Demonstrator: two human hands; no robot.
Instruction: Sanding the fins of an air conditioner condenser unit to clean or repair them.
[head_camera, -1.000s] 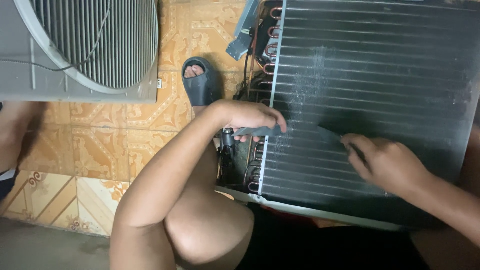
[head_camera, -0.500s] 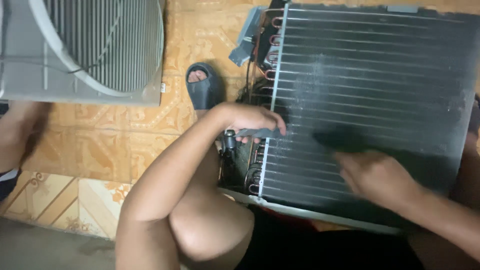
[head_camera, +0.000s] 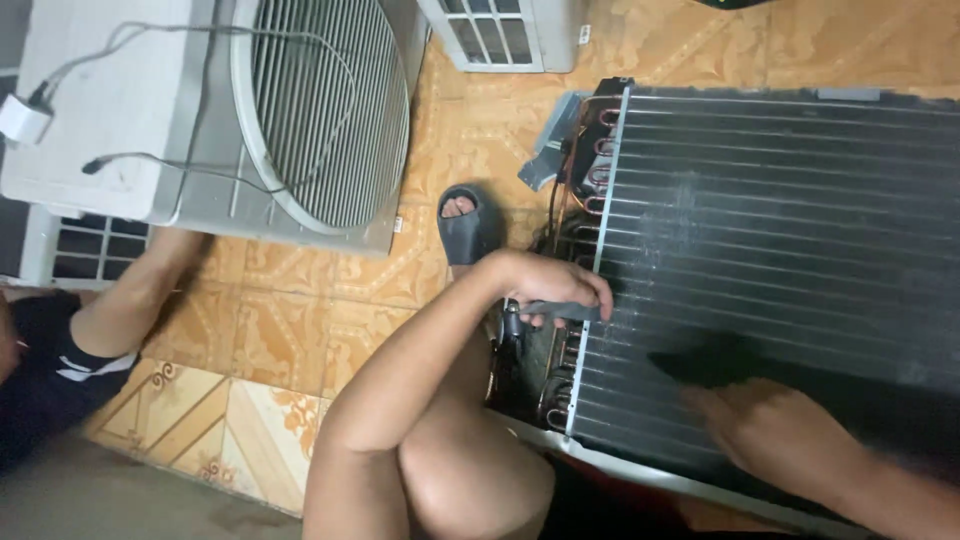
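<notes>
A large black finned coil panel (head_camera: 780, 230) lies flat on the floor, with copper tube bends (head_camera: 575, 235) along its left side. My left hand (head_camera: 555, 290) curls over the grey edge strip of the panel near those bends. My right hand (head_camera: 770, 430) is on the fins at the lower right, blurred by motion. It grips a dark tool (head_camera: 705, 360) that smears across the fins just above its fingers; I cannot make out what kind. My bare knee (head_camera: 470, 470) is raised beside the panel's near left corner.
A white outdoor unit casing with a round fan grille (head_camera: 320, 110) lies at the upper left, with loose cables and a white plug (head_camera: 20, 118) on it. Another white unit (head_camera: 510, 30) is at the top. A foot in a grey slipper (head_camera: 462, 228) rests on the patterned tile floor (head_camera: 280, 320). Another person's arm (head_camera: 130, 300) reaches in from the left.
The view has tilted, so more floor and casing show at the top. My right hand has slid a little down and left across the fins. My left hand keeps its grip.
</notes>
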